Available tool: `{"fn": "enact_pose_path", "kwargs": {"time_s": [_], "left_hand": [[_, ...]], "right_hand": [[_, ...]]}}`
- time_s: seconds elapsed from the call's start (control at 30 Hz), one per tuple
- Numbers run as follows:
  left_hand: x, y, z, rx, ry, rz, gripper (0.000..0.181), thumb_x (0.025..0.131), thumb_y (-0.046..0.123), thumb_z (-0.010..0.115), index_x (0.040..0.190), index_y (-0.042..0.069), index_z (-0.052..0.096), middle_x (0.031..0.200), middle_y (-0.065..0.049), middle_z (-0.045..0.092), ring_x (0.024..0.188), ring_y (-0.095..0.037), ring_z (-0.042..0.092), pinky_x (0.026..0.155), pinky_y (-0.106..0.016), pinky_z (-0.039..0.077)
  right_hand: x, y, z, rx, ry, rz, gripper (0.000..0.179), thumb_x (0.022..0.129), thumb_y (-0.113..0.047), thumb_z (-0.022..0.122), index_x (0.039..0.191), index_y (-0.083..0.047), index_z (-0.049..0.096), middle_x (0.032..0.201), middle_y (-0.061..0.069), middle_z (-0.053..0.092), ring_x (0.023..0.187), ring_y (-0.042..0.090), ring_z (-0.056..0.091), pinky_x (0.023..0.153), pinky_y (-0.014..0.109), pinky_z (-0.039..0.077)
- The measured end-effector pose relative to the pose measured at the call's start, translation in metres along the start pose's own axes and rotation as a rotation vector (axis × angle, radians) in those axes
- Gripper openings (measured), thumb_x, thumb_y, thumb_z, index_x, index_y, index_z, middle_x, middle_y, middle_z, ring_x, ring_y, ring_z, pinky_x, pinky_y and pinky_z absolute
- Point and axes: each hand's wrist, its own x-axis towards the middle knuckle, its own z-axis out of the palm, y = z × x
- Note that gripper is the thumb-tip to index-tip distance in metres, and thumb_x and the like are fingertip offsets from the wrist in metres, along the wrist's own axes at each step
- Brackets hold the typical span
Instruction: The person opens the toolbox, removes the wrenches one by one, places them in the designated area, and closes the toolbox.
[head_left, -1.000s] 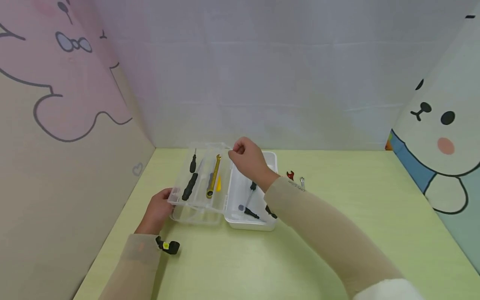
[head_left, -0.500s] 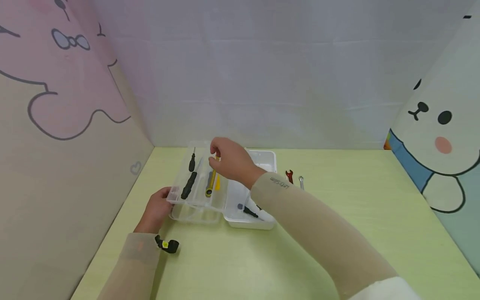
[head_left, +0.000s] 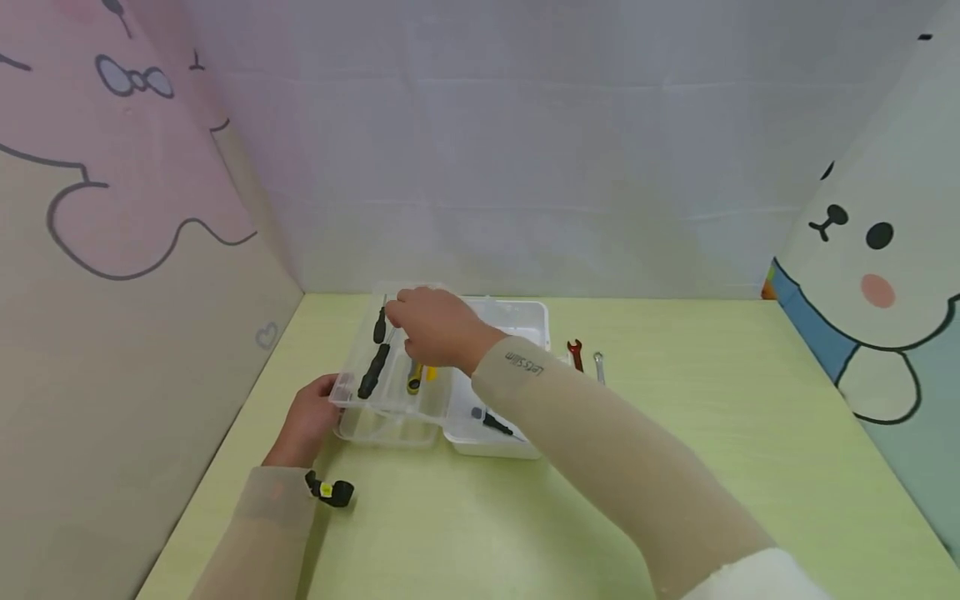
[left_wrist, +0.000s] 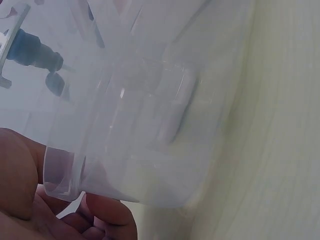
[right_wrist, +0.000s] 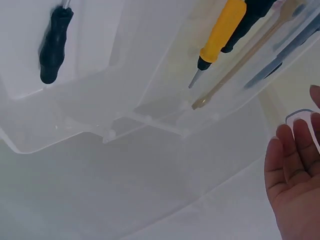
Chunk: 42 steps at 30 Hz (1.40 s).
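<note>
Clear tray [head_left: 390, 409], left of centre in the head view, carrying a large black screwdriver [head_left: 373, 371] and a yellow spanner [head_left: 414, 382]. White box [head_left: 491, 448], just right, on the worktop [head_left: 450, 533]. Left hand [head_left: 303, 419]: fingers and thumb gripping the tray's lower-left corner. Right hand [head_left: 437, 327]: above the tray, fingers gently bent, thumb apart, nothing visibly held.

head: gold wrench [head_left: 414, 378] part-hidden | right wrist: right hand [right_wrist: 297, 187] cropped
</note>
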Motion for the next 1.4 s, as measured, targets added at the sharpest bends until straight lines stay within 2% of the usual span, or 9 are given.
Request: {"fn": "enact_pose_path", "kwargs": {"time_s": [0.13, 0.37, 0.57, 0.77, 0.9, 1.17, 1.3, 1.4], "left_hand": [[-0.002, 0.001, -0.001, 0.004, 0.001, -0.023, 0.048, 0.103, 0.003, 0.043, 0.151, -0.001, 0.045, 0.145, -0.024, 0.049, 0.118, -0.037, 0.047, 0.099, -0.05, 0.042], [-0.003, 0.002, -0.001, -0.002, -0.01, -0.024, 0.05, 0.102, 0.0, 0.042, 0.152, -0.002, 0.042, 0.148, -0.025, 0.047, 0.12, -0.038, 0.047, 0.1, -0.051, 0.042], [-0.003, 0.0, -0.001, -0.004, -0.014, -0.027, 0.05, 0.103, 0.002, 0.043, 0.153, -0.002, 0.042, 0.148, -0.025, 0.047, 0.121, -0.038, 0.047, 0.1, -0.051, 0.042], [-0.003, 0.0, -0.001, -0.009, -0.003, -0.027, 0.049, 0.104, 0.005, 0.044, 0.152, -0.001, 0.043, 0.148, -0.025, 0.047, 0.12, -0.037, 0.048, 0.099, -0.05, 0.043], [-0.002, -0.001, 0.0, -0.015, 0.004, -0.018, 0.047, 0.105, 0.007, 0.045, 0.151, -0.001, 0.045, 0.146, -0.024, 0.049, 0.119, -0.037, 0.049, 0.098, -0.049, 0.044], [-0.001, -0.001, 0.0, 0.001, 0.002, -0.009, 0.045, 0.106, 0.013, 0.047, 0.149, 0.0, 0.047, 0.143, -0.022, 0.052, 0.116, -0.036, 0.05, 0.095, -0.046, 0.045], [-0.001, 0.0, 0.0, -0.001, 0.006, -0.01, 0.046, 0.106, 0.013, 0.047, 0.149, 0.0, 0.047, 0.142, -0.023, 0.052, 0.115, -0.035, 0.051, 0.094, -0.045, 0.045], [-0.001, 0.0, 0.0, -0.001, 0.008, -0.014, 0.046, 0.105, 0.012, 0.047, 0.149, -0.001, 0.047, 0.141, -0.023, 0.052, 0.113, -0.035, 0.05, 0.091, -0.043, 0.045]], "right_hand": [[0.002, -0.006, 0.003, -0.094, -0.072, -0.05, 0.029, 0.099, -0.009, 0.065, 0.127, -0.015, 0.065, 0.112, -0.002, 0.06, 0.095, 0.015, 0.056, 0.082, 0.029, 0.049], [0.004, -0.016, 0.006, -0.311, -0.161, -0.129, 0.038, 0.1, -0.015, 0.069, 0.138, -0.021, 0.065, 0.128, -0.003, 0.064, 0.114, 0.017, 0.06, 0.093, 0.032, 0.05], [0.009, -0.021, 0.007, -0.494, -0.177, -0.17, 0.023, 0.1, -0.02, 0.071, 0.123, -0.025, 0.072, 0.121, -0.007, 0.067, 0.105, 0.016, 0.06, 0.089, 0.031, 0.049], [0.017, -0.024, 0.012, -0.656, -0.165, -0.269, 0.017, 0.101, -0.015, 0.068, 0.111, -0.027, 0.076, 0.11, -0.007, 0.068, 0.096, 0.016, 0.06, 0.082, 0.031, 0.048], [0.019, -0.023, 0.011, -0.697, -0.16, -0.313, 0.016, 0.101, -0.015, 0.067, 0.106, -0.027, 0.077, 0.107, -0.007, 0.069, 0.092, 0.016, 0.06, 0.08, 0.031, 0.047], [0.02, -0.019, 0.009, -0.746, -0.177, -0.364, 0.014, 0.101, -0.017, 0.069, 0.108, -0.025, 0.078, 0.109, -0.007, 0.07, 0.094, 0.015, 0.06, 0.085, 0.03, 0.048], [0.021, -0.019, 0.013, -0.745, -0.195, -0.359, 0.015, 0.101, -0.015, 0.068, 0.107, -0.025, 0.077, 0.108, -0.006, 0.07, 0.093, 0.014, 0.06, 0.081, 0.029, 0.048], [0.023, -0.018, 0.017, -0.721, -0.208, -0.336, 0.015, 0.101, -0.012, 0.067, 0.101, -0.024, 0.077, 0.103, -0.005, 0.071, 0.086, 0.013, 0.06, 0.077, 0.028, 0.049]]}}
